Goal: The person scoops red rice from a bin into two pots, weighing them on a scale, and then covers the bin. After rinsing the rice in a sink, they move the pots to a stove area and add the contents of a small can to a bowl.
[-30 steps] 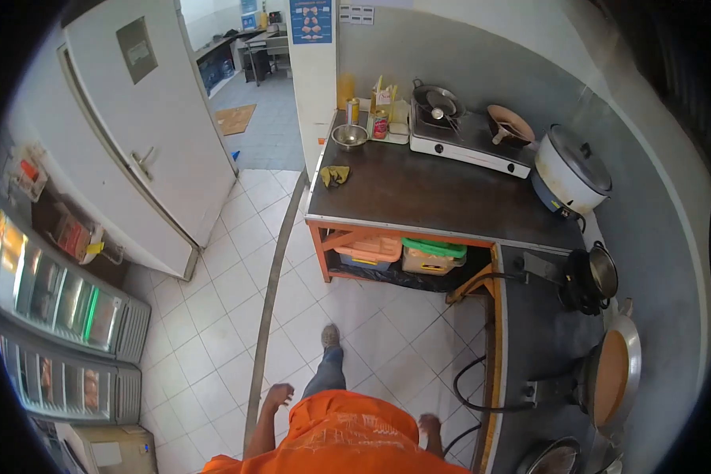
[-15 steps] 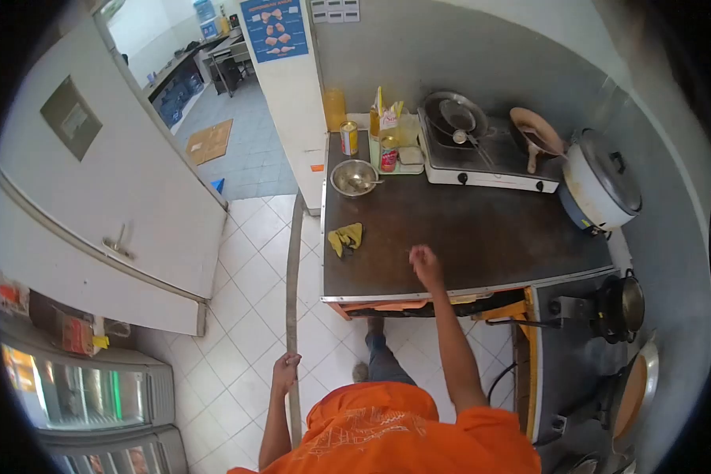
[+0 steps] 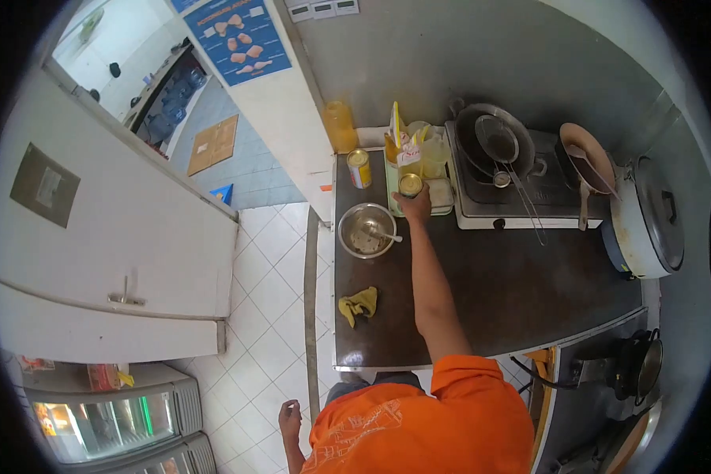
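Observation:
My right hand (image 3: 415, 207) reaches across the dark table, its fingers curled around a small can (image 3: 410, 185) at the front of a pale tray (image 3: 392, 177). Only the can's gold top shows well; the hand hides much of its side. Low beside my body, my left hand (image 3: 290, 417) hangs over the tiled floor with its fingers curled and nothing visible in them. A metal bowl (image 3: 347, 242) with a spoon (image 3: 389, 235) in it stands left of my right forearm. Behind the bowl is a taller yellow-and-white can (image 3: 359, 169).
A yellow cloth (image 3: 359, 305) lies near the table's left edge. To the right stand a gas stove (image 3: 474, 223) bearing a dark wok (image 3: 468, 130) and a strainer (image 3: 498, 141), a brown pan (image 3: 588, 155) and a large lidded cooker (image 3: 636, 225). A white door (image 3: 126, 205) is at left.
My right hand has gone from above the table's front forward to the small can and closed around it. My left hand has lowered toward my body. The view has shifted closer to the table.

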Motion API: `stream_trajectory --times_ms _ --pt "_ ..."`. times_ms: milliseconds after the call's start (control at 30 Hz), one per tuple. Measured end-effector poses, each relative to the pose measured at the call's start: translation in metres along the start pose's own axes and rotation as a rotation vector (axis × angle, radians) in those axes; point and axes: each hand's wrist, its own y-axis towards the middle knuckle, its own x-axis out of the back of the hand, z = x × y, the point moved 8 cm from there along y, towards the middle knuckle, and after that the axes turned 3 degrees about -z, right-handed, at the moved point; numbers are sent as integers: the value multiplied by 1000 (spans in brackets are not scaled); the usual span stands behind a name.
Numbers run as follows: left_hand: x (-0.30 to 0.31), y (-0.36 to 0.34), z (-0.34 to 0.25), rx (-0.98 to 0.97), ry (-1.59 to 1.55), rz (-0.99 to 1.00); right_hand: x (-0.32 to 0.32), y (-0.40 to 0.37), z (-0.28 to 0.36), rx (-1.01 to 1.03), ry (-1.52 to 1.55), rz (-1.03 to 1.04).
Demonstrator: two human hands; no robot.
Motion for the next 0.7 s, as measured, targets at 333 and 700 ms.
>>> stream_trajectory --times_ms 333,700 --pt "-33 85 -145 -433 -13 234 77 -36 45 180 219 -104" --pt "-169 -44 -315 -1341 229 1141 223 -393 86 26 23 104"
